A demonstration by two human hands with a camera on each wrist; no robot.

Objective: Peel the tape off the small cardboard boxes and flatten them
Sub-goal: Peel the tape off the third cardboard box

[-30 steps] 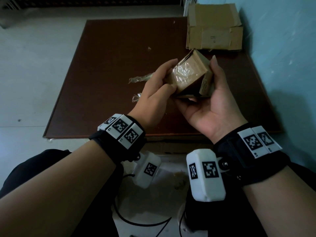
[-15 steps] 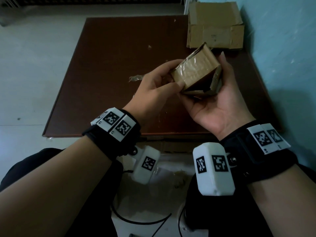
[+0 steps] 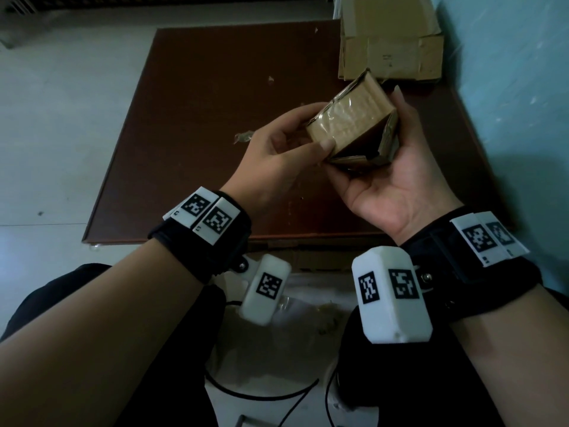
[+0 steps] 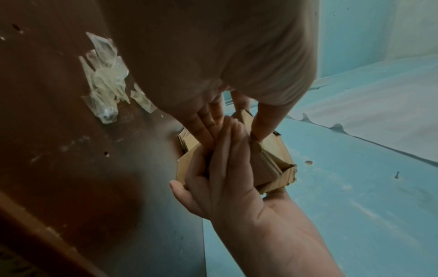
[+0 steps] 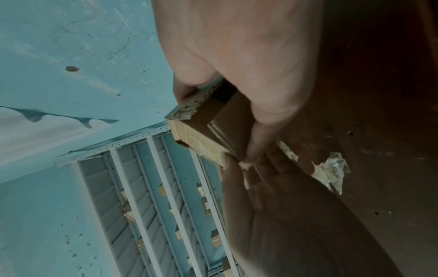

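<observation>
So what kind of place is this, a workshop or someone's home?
Probably a plain storeroom or workroom, though I can't be sure. There is a low brown table against a scuffed blue wall, a larger cardboard box at the back, and pale metal shelving holding what look like boxes.

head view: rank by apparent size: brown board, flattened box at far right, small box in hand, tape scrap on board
1. brown board
2. flattened box, though it is farther from the camera
3. small box, held by the left hand and right hand, nearer the camera
4. tape scrap
</observation>
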